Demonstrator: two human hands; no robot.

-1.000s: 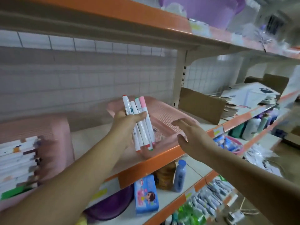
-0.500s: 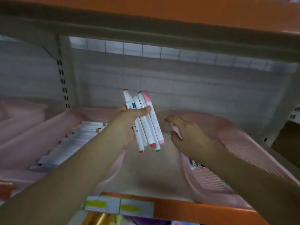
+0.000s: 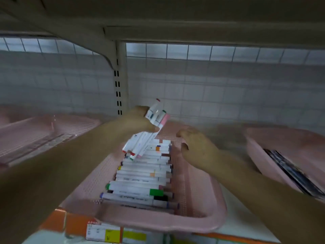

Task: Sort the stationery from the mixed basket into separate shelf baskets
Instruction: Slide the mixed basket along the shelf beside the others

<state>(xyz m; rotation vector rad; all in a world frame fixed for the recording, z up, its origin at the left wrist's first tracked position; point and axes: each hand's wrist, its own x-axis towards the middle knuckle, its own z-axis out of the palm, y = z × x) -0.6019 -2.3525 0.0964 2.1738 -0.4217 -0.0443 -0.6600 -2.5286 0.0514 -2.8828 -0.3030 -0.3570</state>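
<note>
Wire-grid backing (image 3: 211,88) closes off the shelf. At far left sits the left pink basket (image 3: 35,131), its contents blurred. At centre the left hand (image 3: 139,120) grips a tilted bundle of markers (image 3: 149,132) above the middle pink basket (image 3: 158,221), which holds a row of markers (image 3: 140,180). The right hand (image 3: 197,148) hovers beside it, loosely open and holding nothing. At right, the right pink basket (image 3: 281,143) holds dark items.

A row of markers (image 3: 144,175) fills the middle of the pink basket (image 3: 216,224), leaving bare mesh floor on either side. The left hand (image 3: 139,120), gripping a bundle of markers (image 3: 146,138), and the right hand (image 3: 198,150) crowd the far end from above. The upper shelf (image 3: 175,18) caps the opening, while a left basket (image 3: 44,131) and a right basket (image 3: 281,143) flank it.
</note>
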